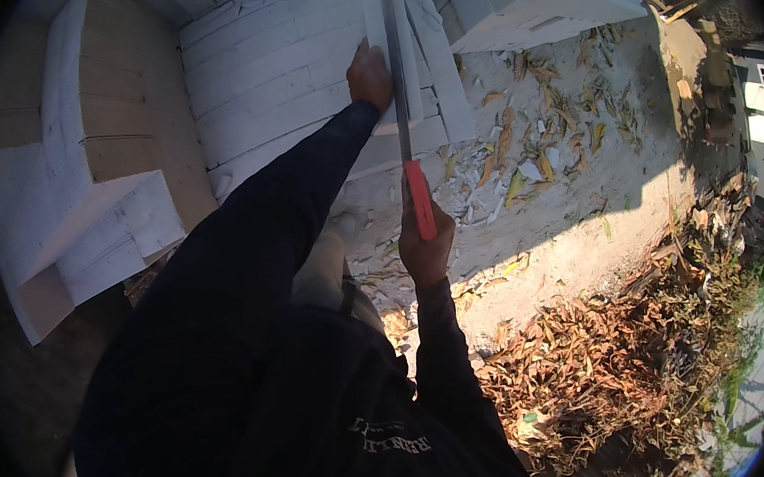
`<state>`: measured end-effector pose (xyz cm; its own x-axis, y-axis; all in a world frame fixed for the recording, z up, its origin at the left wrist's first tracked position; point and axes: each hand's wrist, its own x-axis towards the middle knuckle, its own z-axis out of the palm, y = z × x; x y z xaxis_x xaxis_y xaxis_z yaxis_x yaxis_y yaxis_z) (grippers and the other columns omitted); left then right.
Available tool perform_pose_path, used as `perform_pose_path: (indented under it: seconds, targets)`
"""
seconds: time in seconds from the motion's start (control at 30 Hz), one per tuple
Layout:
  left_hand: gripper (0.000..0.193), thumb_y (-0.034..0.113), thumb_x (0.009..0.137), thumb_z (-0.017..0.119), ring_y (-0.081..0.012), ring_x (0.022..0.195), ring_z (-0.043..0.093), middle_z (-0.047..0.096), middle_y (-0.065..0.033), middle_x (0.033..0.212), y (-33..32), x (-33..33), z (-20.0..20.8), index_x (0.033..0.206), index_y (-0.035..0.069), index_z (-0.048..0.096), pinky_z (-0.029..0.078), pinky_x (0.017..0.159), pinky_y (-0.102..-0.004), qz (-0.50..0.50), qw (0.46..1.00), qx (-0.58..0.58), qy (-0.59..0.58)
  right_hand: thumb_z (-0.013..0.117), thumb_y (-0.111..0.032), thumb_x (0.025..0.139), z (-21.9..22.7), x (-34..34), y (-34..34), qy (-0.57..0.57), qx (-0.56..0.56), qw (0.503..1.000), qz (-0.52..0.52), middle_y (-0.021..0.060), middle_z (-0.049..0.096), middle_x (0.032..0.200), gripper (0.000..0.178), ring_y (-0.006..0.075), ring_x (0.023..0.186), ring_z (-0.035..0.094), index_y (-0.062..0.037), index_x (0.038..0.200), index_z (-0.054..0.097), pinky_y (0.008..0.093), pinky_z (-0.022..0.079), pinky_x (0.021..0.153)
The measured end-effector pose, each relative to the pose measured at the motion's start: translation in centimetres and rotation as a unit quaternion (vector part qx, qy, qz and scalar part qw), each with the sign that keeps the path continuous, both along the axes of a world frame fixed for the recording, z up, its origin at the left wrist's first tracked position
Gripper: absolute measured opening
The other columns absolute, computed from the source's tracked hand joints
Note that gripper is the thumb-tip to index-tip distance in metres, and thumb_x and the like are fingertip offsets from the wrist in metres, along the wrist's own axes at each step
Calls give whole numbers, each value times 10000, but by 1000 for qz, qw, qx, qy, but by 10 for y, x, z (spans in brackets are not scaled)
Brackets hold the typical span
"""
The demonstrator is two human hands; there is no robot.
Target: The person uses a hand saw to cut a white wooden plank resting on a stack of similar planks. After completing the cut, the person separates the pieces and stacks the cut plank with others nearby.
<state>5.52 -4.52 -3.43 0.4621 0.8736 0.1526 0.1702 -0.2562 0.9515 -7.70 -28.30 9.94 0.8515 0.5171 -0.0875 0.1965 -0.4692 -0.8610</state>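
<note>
My right hand (425,250) is wrapped round the red handle (420,201) of a hand saw. The long grey saw blade (402,79) points away from me and lies along narrow white slabs (413,76) on top of a stack of white blocks (270,62). To the left of the blade, my left hand (370,76) is closed against the edge of a white slab, its thumb side up. Its fingertips are partly hidden. Whether the saw teeth have entered the slab I cannot tell.
More white blocks (129,95) are stacked at the left, and another pile (532,14) stands at the far side. White chips and dry leaves (536,161) litter the sandy ground. A heap of brown leaves (608,371) lies at the right. My trouser leg (322,270) shows below.
</note>
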Motion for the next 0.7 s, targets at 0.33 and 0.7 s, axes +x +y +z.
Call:
perform_pose_path:
  seconds: [0.33,0.7]
  targets:
    - [474,230,1050,440,-417,1164,650,652,-329,1225,2,0,9,1357,-119,534,495,1006,-408,8,1000,-1,-21,509,-10,913,6,-46,-30,-107,-7,994,14,311,673,1166,523,392,936,731,43,1433,508,403,573,747]
    - [459,219,1047,446,-410,1172,649,658,-310,1235,4,-3,19,1359,-101,549,495,1009,-396,-10,999,-25,-32,550,-51,988,21,-23,-12,-8,31,999,-16,248,721,1100,335,248,1055,714,74,1290,620,349,548,849]
